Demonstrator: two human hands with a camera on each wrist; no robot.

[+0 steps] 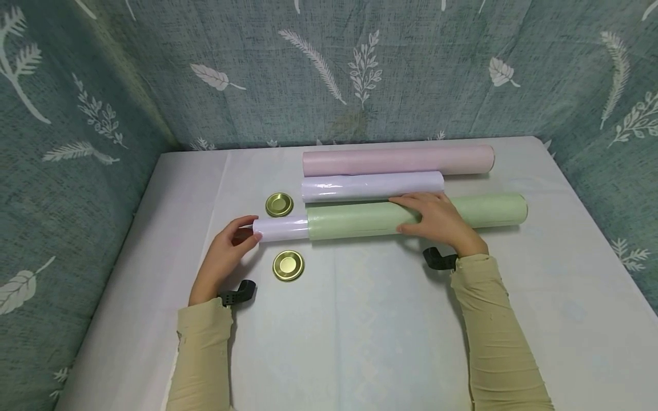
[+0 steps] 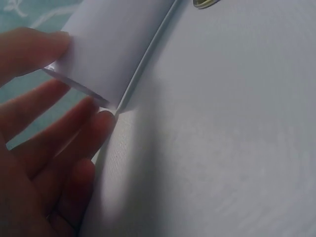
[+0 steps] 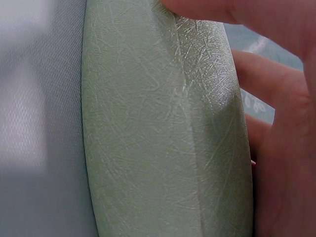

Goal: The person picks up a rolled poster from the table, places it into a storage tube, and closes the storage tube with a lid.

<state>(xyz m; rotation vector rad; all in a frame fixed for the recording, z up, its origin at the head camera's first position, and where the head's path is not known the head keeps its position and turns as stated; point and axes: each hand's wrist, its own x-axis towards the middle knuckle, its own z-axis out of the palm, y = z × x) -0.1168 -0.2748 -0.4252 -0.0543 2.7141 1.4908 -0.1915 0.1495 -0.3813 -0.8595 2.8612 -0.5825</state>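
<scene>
A pale lavender-white roll juts out of the left end of a longer light green roll, both lying crosswise on the table. At its free end, my left hand pinches the pale roll, thumb on the near side. The left wrist view shows the thumb on the outside of this pale roll and the other fingers spread by its rim. My right hand holds the green roll around its middle from above. Up close, the green surface looks embossed, with a lengthwise seam.
Behind the green roll lie a shiny white roll and a pink roll. One gold jar lid sits behind the pale roll, another gold lid in front. Leaf-patterned green cloth hangs around the white-covered table.
</scene>
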